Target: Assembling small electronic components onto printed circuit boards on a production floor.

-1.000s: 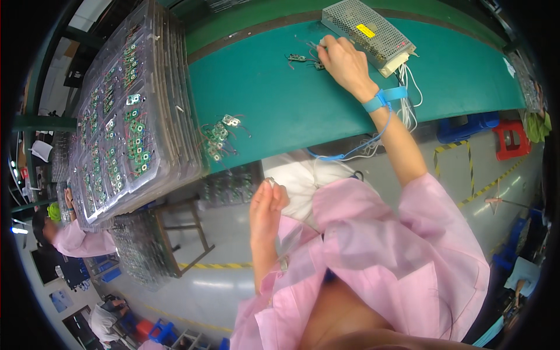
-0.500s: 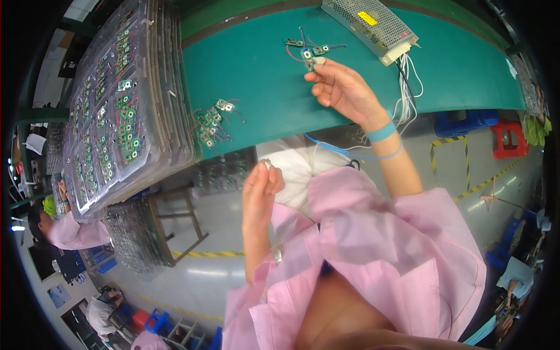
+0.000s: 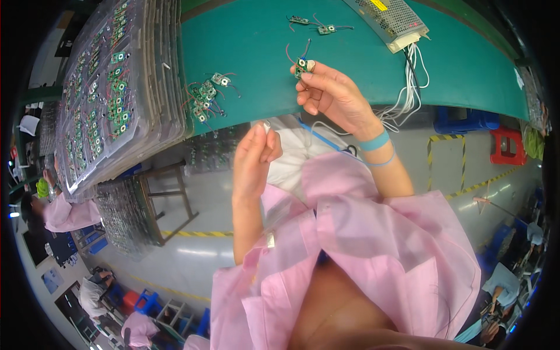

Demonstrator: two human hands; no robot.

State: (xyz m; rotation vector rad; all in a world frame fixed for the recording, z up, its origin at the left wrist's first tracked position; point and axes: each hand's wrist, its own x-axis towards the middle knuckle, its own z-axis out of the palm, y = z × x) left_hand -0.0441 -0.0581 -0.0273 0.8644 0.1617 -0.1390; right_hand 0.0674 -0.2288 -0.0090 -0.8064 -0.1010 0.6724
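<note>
My right hand (image 3: 338, 98) is raised over the front part of the green bench and pinches a small green circuit board (image 3: 301, 66) with red and dark wires. A pale patch (image 3: 310, 66) shows at its fingertips beside the board. In front of the bench edge, my left hand (image 3: 256, 150) is closed, thumb against fingers. Something small and whitish (image 3: 267, 126) shows at its fingertips; whether it is held or covers a finger, I cannot tell. A pile of wired circuit boards (image 3: 205, 100) lies on the bench to the left. Two more boards (image 3: 328, 29) lie farther back.
A tall stack of clear plastic trays (image 3: 137, 125) with circuit boards rises at the left. A perforated metal power supply (image 3: 392, 22) with white cables (image 3: 411, 87) sits at the back right. A blue strap (image 3: 373, 142) circles my right wrist. Stools (image 3: 506, 146) stand beyond the bench.
My right hand has lifted the board away from the two others and brought it nearer. My left hand has risen slightly, still closed. The view has shifted a little.
</note>
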